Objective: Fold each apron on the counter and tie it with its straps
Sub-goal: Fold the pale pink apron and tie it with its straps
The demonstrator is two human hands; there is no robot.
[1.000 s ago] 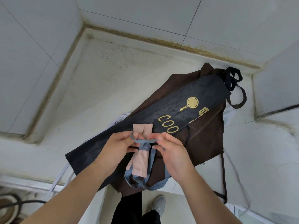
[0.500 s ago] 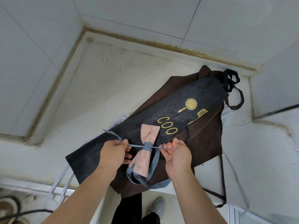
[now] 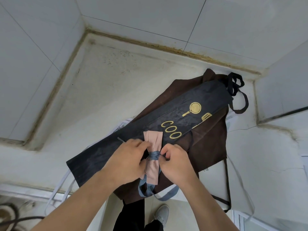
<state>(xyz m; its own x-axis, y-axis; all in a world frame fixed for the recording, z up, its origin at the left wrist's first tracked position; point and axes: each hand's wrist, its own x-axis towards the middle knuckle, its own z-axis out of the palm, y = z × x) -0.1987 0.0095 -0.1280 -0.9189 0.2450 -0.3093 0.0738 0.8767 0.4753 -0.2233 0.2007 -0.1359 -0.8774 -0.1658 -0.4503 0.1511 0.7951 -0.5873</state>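
A pink apron, folded into a narrow bundle, lies on top of a black apron with gold print. Blue-grey straps are wound tightly round the bundle's middle. My left hand grips the strap on the bundle's left side, with a strap end sticking out above my knuckles. My right hand pinches the strap at the knot from the right. A blue loop of strap hangs over the counter's front edge. A brown apron lies spread beneath the black one.
The pale stone counter sits in a tiled corner, with a raised ledge at the right. Black and brown strap loops lie at the back right. White straps dangle off the front edge. My shoe shows below.
My hands, which had pulled the strap ends apart to the sides, have come back together at the bundle's middle. The wrap round the pink apron now looks tighter.
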